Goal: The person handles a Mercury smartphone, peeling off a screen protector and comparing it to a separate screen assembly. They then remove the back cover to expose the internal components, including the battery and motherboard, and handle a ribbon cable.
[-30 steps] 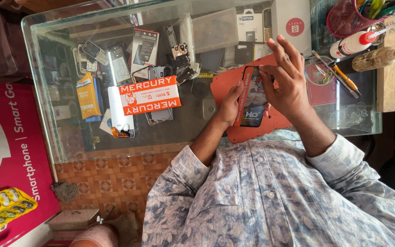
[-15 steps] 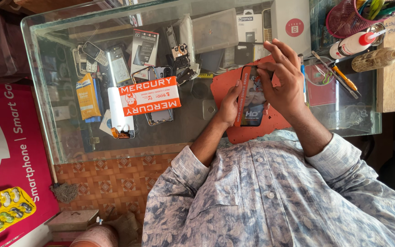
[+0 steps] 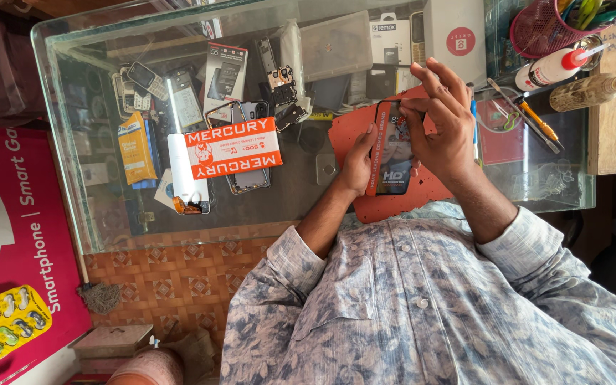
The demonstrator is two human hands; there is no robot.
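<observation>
Left hand (image 3: 356, 162) grasps the phone (image 3: 392, 148) by its edge; right hand (image 3: 442, 117) pinches its top. Both grips hold it above the orange mat (image 3: 393, 203) on the glass surface (image 3: 94, 214).

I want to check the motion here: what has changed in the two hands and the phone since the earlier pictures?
Very little. The right hand stays curled over the top of the phone; its fingers shifted slightly at the upper edge. The left hand still holds the phone's left side. Nothing was taken up or let go. The orange mat, the white and orange box and the glue bottle did not move.
</observation>
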